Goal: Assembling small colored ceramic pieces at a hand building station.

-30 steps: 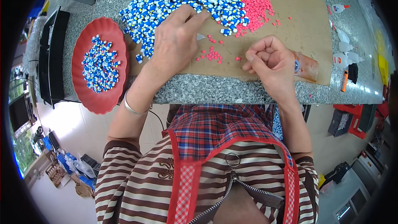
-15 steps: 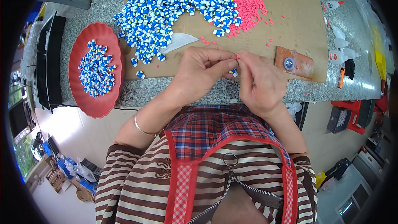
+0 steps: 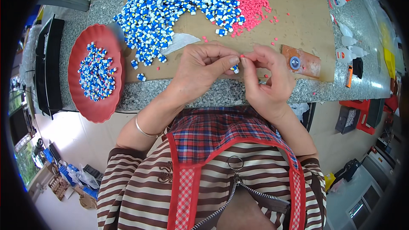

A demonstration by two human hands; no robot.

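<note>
Mostly the granite counter (image 3: 213,96) fills the scene, and its front edge runs just before the person's body. On it lies a large brown board (image 3: 298,12), whose near edge stays a little behind the counter edge, so a narrow grey strip is free there. The right half of the board is almost bare and gives open room. The left and top part is covered by a wide heap of blue and white pieces (image 3: 170,4), and a smaller heap of pink beads (image 3: 251,4) touches it on the right. A red plate (image 3: 87,102) sits at the left of the board, reaching over the counter edge, with more blue and white pieces in it. A small brown block (image 3: 304,61) with a round blue cap lies just beside the right hand. Some glue bottles (image 3: 347,42) stand further right, well apart.

Both hands meet above the near edge of the board. The left hand (image 3: 200,70) is curled, fingers nearly closed, and it pinches one small blue and white piece (image 3: 234,69) between thumb and fingertips. The right hand (image 3: 268,76) is also narrow, fingertips pressed together on a tiny pink bead (image 3: 242,56), touching the left hand's fingers.
</note>
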